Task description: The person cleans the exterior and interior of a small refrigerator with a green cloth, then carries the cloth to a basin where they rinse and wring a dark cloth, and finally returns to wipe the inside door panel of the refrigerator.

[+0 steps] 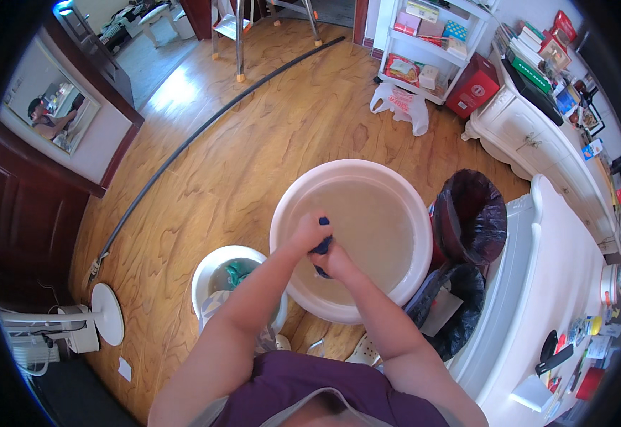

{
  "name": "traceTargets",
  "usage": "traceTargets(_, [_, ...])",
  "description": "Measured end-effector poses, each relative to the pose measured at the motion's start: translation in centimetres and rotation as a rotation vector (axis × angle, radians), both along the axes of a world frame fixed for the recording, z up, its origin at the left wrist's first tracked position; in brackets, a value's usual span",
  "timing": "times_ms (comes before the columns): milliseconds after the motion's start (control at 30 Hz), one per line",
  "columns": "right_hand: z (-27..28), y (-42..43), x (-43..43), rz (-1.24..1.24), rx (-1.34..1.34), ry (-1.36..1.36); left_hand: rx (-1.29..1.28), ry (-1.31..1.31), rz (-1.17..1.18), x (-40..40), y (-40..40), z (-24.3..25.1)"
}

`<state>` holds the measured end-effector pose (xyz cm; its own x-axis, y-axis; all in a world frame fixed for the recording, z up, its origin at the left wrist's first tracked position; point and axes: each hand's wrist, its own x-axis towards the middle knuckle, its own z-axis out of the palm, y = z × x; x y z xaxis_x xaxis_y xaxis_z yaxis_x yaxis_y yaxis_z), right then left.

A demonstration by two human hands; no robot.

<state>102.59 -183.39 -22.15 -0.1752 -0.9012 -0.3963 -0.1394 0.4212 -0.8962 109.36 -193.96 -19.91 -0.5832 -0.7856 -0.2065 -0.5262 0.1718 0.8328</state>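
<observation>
Both my hands are over the left part of a large pale pink basin (377, 235) of cloudy water. My left hand (312, 233) is closed around a bunched dark blue cloth (322, 246). Just below and to the right, my right hand (333, 260) grips the same cloth, and an end of it pokes out beneath. To the left of the basin stands a smaller white bucket (202, 275) with water and a green cloth (237, 273) in it.
Two bins, a red one (468, 213) and a dark-lined one (452, 315), stand right of the basin by a white cabinet (561, 299). A long dark hose (193, 139) curves over the wooden floor. A plastic bag (404, 107) lies near a shelf cart (436, 48); a ladder (240, 42) stands ahead.
</observation>
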Motion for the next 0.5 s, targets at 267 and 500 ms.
traceTargets(267, [-3.6, 0.4, -0.6, -0.237, -0.196, -0.213, 0.392, 0.21, -0.194, -0.9, -1.2, -1.3])
traceTargets(500, [9.5, -0.5, -0.2, -0.041, -0.239, -1.837, 1.161, 1.191, -0.211, -1.0, -1.1, 4.1])
